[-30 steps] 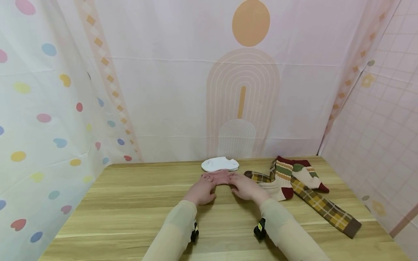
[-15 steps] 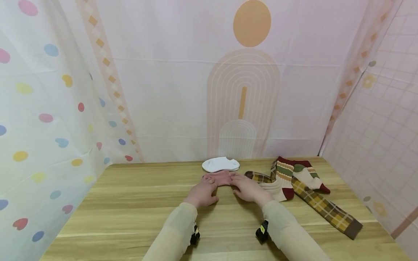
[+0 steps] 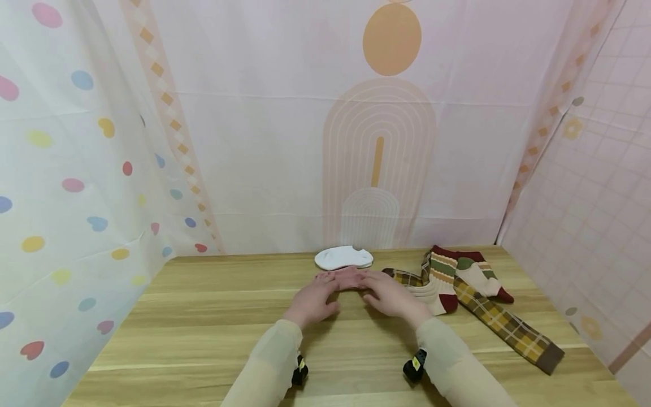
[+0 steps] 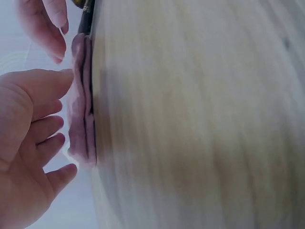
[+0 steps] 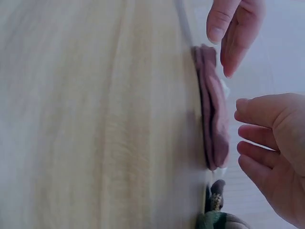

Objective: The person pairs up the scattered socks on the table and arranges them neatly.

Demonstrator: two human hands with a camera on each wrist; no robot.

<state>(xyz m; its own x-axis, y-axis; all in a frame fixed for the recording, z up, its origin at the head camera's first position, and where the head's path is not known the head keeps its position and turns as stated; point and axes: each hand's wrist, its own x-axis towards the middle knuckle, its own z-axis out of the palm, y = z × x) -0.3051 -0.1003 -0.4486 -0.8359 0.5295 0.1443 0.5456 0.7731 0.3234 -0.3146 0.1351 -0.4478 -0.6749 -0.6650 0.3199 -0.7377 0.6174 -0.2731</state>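
A pair of pink socks (image 3: 348,278) lies flat on the wooden table, one layer on the other, as the left wrist view shows at the socks' edge (image 4: 82,109). My left hand (image 3: 314,299) is over their left end, fingers loosely extended. Over the right end is my right hand (image 3: 390,295), its fingers also extended. In both wrist views the fingertips stand slightly off the pink socks (image 5: 213,112), and neither hand grips anything. White low-cut socks (image 3: 339,258) lie just behind the pink ones.
Right of my right hand lie cream socks with dark red toes (image 3: 441,282) and brown-yellow plaid socks (image 3: 500,322), partly overlapping. A printed curtain (image 3: 264,169) hangs behind the wooden table (image 3: 203,333).
Both hands have risen slightly off the pink socks, and the wrists have spread a little apart. The socks have stayed in place.
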